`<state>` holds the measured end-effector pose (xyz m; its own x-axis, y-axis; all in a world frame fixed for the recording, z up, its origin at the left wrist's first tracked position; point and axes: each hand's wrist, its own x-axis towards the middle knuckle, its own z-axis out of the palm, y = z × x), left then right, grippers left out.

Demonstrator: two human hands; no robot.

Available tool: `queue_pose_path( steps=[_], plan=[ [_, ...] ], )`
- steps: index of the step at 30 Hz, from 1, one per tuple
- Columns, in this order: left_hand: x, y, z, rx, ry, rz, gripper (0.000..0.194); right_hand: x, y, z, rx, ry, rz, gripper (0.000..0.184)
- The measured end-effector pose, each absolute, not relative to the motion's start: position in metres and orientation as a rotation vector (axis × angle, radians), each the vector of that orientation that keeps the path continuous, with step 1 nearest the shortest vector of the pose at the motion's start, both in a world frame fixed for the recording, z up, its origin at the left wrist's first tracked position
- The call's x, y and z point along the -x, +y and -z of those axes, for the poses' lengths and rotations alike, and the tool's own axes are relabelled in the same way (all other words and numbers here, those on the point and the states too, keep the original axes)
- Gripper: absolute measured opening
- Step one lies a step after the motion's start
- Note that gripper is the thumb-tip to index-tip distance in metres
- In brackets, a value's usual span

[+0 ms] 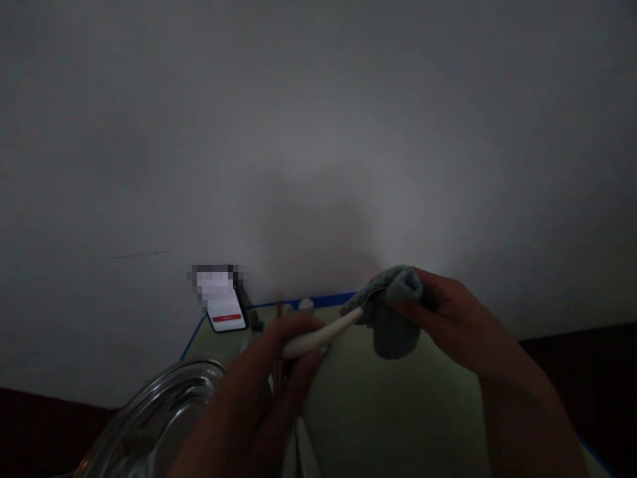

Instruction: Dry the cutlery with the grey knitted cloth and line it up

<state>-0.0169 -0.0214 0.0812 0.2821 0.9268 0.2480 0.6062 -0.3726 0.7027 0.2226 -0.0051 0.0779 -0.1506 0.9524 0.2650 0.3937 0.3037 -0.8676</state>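
My left hand [273, 372] is closed around the thick white handle of a utensil [323, 335]. A thin metal neck runs from the handle into a folded grey-green cloth [397, 325], which hides the utensil's head, so its exact kind does not show. My right hand [448, 318] pinches the cloth around that metal end, with a loose fold hanging below the fingers. Both hands are raised above a pale green table top [398, 411].
At left stands a shiny metal basin [169, 392]. A phone [226, 305] with a lit screen leans against the wall [318, 133] at the back. Thin wooden sticks [279, 382], a small whitish object [306, 307] and white handles [300, 451] lie partly hidden around my left hand.
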Motion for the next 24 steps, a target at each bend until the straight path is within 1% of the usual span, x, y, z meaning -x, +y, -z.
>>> queue_pose_path(
  steps=[6, 10, 14, 16, 18, 24],
  plan=[
    [0.037, -0.005, -0.077, -2.193, 1.461, -0.936, 0.029, -0.224, -0.008, -0.080, 1.264, -1.921, -0.817, 0.021],
    [0.041, -0.004, -0.073, -2.170, 1.471, -0.848, 0.028, -0.222, -0.007, -0.078, 1.293, -1.999, -0.813, 0.019],
    [0.043, -0.014, -0.074, -2.071, 1.433, -0.809, 0.026, -0.223, -0.010, -0.078, 1.238, -2.016, -0.962, 0.015],
    [0.045, -0.019, -0.076, -2.036, 1.405, -0.804, 0.025, -0.223, -0.012, -0.078, 1.164, -2.001, -1.056, 0.018],
    [0.046, -0.020, -0.078, -2.033, 1.459, -0.808, 0.025, -0.222, -0.011, -0.077, 1.129, -1.949, -1.072, 0.022],
    [0.041, -0.016, -0.079, -2.087, 1.595, -0.784, 0.030, -0.214, -0.004, -0.068, 1.210, -1.698, -0.930, 0.036]
  ],
)
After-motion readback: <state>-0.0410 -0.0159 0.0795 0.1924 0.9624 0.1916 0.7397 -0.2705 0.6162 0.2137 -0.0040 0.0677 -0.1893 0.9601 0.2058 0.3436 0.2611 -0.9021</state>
